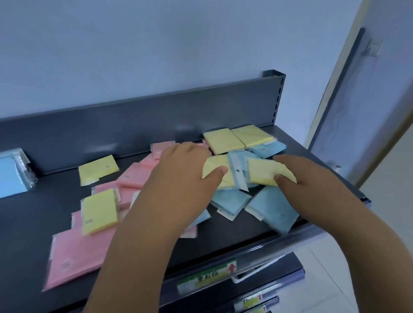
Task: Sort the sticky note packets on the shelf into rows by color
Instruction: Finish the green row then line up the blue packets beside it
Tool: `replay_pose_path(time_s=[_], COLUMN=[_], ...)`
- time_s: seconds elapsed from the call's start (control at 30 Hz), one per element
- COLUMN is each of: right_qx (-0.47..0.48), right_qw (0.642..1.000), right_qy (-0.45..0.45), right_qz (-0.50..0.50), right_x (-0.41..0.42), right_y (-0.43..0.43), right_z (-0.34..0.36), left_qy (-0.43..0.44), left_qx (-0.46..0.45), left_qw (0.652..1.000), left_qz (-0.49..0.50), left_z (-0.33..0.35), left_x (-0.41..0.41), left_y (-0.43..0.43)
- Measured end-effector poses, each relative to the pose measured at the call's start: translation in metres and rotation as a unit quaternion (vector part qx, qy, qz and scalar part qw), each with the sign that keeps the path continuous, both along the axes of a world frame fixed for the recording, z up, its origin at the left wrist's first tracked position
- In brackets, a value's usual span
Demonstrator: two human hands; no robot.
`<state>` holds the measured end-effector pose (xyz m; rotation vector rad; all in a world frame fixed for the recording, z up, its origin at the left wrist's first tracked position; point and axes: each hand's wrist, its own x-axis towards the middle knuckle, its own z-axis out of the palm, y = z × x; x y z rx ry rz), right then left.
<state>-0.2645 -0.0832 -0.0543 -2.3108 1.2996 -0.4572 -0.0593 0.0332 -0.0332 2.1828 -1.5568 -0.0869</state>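
Note:
Sticky note packets in pink, yellow and blue lie mixed on the dark grey shelf. Two yellow packets lie side by side at the back right. Pink packets spread over the left middle, with a yellow packet on top of them and another yellow one behind. Blue packets lie at the front right. My left hand holds a yellow packet with the thumb over its edge. My right hand pinches another yellow packet above the blue ones.
A larger blue pack leans at the far left of the shelf. The shelf's back panel rises behind the packets. Price label strips run along the front edge, with lower shelves beneath. A door stands at the right.

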Motion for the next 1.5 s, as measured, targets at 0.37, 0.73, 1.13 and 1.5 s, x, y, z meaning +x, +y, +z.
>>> replay_pose_path(time_s=[0.37, 0.73, 1.13, 1.5], right_qx=[0.026, -0.065, -0.081, 0.228], right_qw=[0.981, 0.975, 0.978, 0.971], right_qy=[0.089, 0.139, 0.158, -0.066], right_qz=[0.171, 0.162, 0.107, 0.033], right_x=[-0.022, 0.038, 0.019, -0.034], right_y=[-0.105, -0.147, -0.132, -0.093], right_z=[0.022, 0.024, 0.028, 0.008], left_qy=[0.018, -0.012, -0.047, 0.309], left_qx=[0.061, 0.122, 0.139, 0.052], left_qw=[0.995, 0.972, 0.969, 0.920], left_qz=[0.078, 0.201, 0.197, 0.237], left_z=[-0.017, -0.019, 0.002, -0.012], left_x=[-0.071, -0.076, -0.103, -0.144], left_y=[-0.083, -0.085, -0.053, -0.052])
